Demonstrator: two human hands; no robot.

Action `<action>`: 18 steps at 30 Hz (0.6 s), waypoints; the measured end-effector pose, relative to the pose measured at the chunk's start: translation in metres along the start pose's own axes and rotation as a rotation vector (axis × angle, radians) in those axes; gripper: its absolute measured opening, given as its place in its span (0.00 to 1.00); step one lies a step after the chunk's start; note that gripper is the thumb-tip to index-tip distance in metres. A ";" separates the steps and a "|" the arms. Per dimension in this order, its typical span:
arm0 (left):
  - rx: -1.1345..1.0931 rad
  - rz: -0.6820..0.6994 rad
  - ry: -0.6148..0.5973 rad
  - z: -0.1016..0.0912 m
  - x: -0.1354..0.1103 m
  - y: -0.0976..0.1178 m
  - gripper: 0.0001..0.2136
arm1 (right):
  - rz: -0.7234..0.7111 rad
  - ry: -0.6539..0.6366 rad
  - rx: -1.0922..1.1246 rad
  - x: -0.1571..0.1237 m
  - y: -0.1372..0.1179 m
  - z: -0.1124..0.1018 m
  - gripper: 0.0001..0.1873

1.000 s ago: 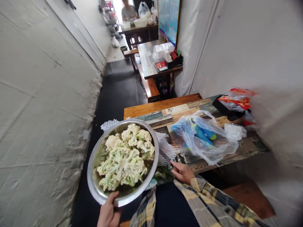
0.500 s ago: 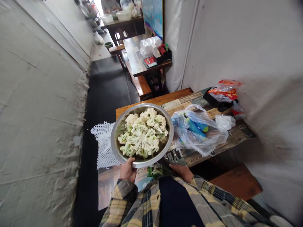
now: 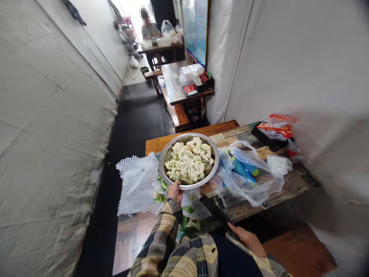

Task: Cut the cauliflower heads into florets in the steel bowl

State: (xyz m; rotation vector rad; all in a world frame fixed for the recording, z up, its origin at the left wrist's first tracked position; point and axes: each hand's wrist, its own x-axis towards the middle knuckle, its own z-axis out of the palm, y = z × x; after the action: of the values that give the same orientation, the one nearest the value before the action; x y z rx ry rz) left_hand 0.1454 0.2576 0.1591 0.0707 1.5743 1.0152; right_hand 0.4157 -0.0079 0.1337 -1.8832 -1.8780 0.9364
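Observation:
A steel bowl (image 3: 216,163) full of cut cauliflower (image 3: 188,161) is at the middle of the view. My left hand (image 3: 175,192) grips its near rim, thumb over the edge. Lower right, my right hand (image 3: 246,236) is closed around what looks like a dark kitchen knife (image 3: 215,211), its blade pointing away to the left. Green leaf trimmings (image 3: 190,225) lie between my hands, near my body. White foam netting (image 3: 138,188) spreads under and left of the bowl. Right of the bowl, a clear plastic bag (image 3: 259,192) holds blue-netted produce (image 3: 240,167).
The patterned table (image 3: 291,188) reaches to the right wall, with a black box (image 3: 262,136) of red packets and a crumpled white tissue (image 3: 279,164). Beyond it are a bench (image 3: 180,117) and another table (image 3: 173,82). A person (image 3: 150,29) is at the far end.
The bowl has moved away from my body and to the right, with my left hand on its rim. My right hand has shifted right and nearer. More netting and trimmings show.

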 end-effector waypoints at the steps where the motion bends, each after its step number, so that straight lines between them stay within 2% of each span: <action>1: -0.015 -0.001 0.009 0.001 0.005 0.001 0.07 | -0.012 -0.019 0.031 0.000 0.001 0.000 0.29; 7: -0.074 0.027 0.053 0.010 0.037 0.009 0.07 | -0.002 -0.089 0.141 0.008 0.002 0.000 0.37; 11: -0.063 0.022 0.042 0.010 0.051 0.003 0.07 | -0.001 -0.121 0.135 0.018 -0.005 -0.005 0.35; 15: -0.045 0.058 -0.048 0.000 0.055 -0.003 0.07 | -0.013 -0.169 0.161 0.030 -0.014 -0.017 0.33; 18: -0.013 0.111 -0.102 -0.017 0.048 -0.005 0.10 | -0.018 -0.184 0.184 0.036 -0.013 -0.022 0.34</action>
State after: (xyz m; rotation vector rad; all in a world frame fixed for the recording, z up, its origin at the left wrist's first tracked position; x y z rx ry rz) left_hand 0.1198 0.2717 0.1172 0.1996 1.4833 1.0910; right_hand 0.4171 0.0333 0.1505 -1.7205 -1.8335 1.2684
